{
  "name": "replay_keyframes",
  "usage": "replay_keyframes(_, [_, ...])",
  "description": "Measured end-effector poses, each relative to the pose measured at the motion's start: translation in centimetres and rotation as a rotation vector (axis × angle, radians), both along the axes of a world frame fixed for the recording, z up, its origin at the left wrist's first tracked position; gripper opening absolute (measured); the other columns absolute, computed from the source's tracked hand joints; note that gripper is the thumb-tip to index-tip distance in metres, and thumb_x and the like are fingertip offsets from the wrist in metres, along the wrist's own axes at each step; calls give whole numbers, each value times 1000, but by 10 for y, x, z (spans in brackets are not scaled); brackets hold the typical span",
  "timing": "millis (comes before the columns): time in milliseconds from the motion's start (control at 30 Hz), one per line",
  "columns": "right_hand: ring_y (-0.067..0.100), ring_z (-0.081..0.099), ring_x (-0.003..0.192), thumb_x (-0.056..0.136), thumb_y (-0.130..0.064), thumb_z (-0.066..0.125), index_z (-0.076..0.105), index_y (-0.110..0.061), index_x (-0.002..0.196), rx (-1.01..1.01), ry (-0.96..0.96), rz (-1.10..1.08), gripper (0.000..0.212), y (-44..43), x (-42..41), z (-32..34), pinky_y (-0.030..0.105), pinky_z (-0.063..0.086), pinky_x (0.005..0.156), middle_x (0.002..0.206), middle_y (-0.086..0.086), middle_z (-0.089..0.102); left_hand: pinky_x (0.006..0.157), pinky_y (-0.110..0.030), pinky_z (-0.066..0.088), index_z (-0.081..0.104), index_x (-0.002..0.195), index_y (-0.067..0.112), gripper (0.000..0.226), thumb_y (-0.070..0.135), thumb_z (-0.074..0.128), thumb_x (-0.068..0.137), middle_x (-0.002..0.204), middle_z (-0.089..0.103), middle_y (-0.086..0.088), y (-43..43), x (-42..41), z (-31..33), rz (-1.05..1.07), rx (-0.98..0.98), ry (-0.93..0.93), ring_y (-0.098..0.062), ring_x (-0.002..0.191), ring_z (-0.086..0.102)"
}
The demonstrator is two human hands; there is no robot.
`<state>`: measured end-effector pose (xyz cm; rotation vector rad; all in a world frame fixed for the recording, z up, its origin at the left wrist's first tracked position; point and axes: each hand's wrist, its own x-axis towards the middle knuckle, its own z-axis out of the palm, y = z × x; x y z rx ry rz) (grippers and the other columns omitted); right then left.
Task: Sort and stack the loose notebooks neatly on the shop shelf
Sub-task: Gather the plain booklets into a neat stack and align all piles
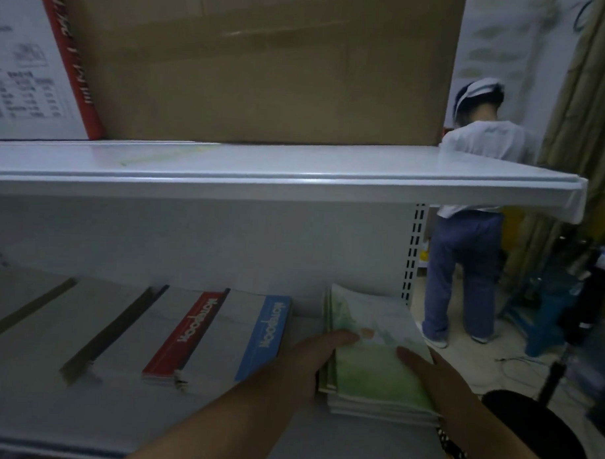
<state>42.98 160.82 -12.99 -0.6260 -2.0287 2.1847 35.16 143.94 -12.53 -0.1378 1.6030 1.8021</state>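
I am looking at a white shop shelf, and the green notebook stack on it is my landmark.

Far to the left of the green stack lie two pale notebook piles, one with an olive spine and one with a dark spine. Nearer to the green stack is a pile with a red spine that says "Notebook". Just beside the green stack, on its left, is a pile with a blue spine that says the same word. All these piles lie flat in a row on the shelf.

My left hand rests on the left edge of the green stack. Its thumb lies on the top cover and the fingers go down the side, so this grip is holding the stack. The green stack sits flat on the right end of the shelf, and its top cover is green with a little picture on it. My right hand is on the right edge of the stack, thumb on the cover, and this grip holds the stack too.

Above the green stack is another white shelf. A big brown cardboard box stands on it, with a white box with a red edge to its left.

To the right of the green stack, past the shelf, a person in a white shirt and blue trousers stands on the floor with their back to me.
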Motion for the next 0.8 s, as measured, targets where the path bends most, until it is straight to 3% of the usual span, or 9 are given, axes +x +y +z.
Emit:
replay_keyframes(133, [12, 51, 69, 93, -20, 54, 49, -11, 126, -23, 59, -46, 34, -1, 9, 4, 27, 40, 62, 79, -7, 53, 52, -24, 55, 67, 87, 9, 15, 19, 74, 78, 69, 73, -6, 4, 12, 10, -31, 11, 77, -19, 57, 69])
replay_keyframes(233, [15, 52, 71, 92, -29, 55, 45, -16, 131, -46, 57, -70, 42, 3, 20, 2, 27, 41, 61, 92, 0, 57, 59, -29, 56, 51, 97, 13, 44, 16, 83, 67, 93, 66, -7, 8, 23, 4, 40, -23, 260, -19, 75, 68])
replay_keyframes(333, [31, 55, 99, 68, -55, 69, 45, -13, 132, -107, 32, -82, 81, 6, 21, 8, 45, 44, 95, 126, 13, 52, 62, -22, 56, 46, 98, 20, 52, 7, 85, 64, 98, 60, 0, 5, 42, -5, 68, 15, 429, -6, 78, 66])
replay_keyframes(400, [37, 48, 121, 71, -52, 67, 43, -10, 138, -185, 28, -98, 82, 9, 23, 8, 51, 34, 108, 137, 16, 47, 63, -15, 54, 43, 101, 28, 59, 9, 85, 65, 104, 58, 4, -3, 54, -11, 27, -9, 546, -1, 83, 64])
replay_keyframes(500, [36, 54, 115, 27, -74, 79, 56, -15, 125, -92, 30, -43, 117, 4, 25, 6, 52, 38, 105, 121, 9, 60, 69, -19, 55, 39, 108, 33, 74, 23, 85, 51, 110, 59, 1, -16, 67, -17, -30, 3, 613, -6, 91, 65])
replay_keyframes(567, [35, 60, 104, 33, -71, 76, 61, -12, 117, -20, 42, -56, 104, -6, 29, 8, 52, 43, 101, 111, 9, 66, 69, -19, 55, 40, 109, 33, 79, 28, 84, 44, 108, 60, 3, -24, 75, -18, 2, 10, 624, -5, 90, 65])
replay_keyframes(633, [31, 63, 92, 37, -65, 81, 65, -11, 109, 2, 141, -73, 91, -15, 35, 17, 47, 48, 92, 98, 6, 69, 67, -17, 54, 42, 109, 34, 77, 13, 86, 49, 104, 62, 3, -31, 78, -11, 39, 50, 664, -2, 86, 66])
replay_keyframes(733, [16, 59, 74, 77, -13, 73, 60, -6, 105, 29, 301, -97, 32, -21, 34, 30, 30, 50, 66, 84, -3, 62, 65, -14, 51, 39, 111, 38, 76, -3, 80, 63, 106, 59, 7, -42, 71, 3, 19, 42, 781, 3, 87, 63])
replay_keyframes(800, [8, 61, 64, 78, 4, 67, 57, -12, 98, 45, 388, -99, 27, -30, 35, 38, 14, 48, 49, 80, -7, 60, 67, -11, 50, 36, 115, 41, 83, -7, 78, 62, 110, 57, 10, -45, 65, 7, 25, 0, 875, 4, 89, 62])
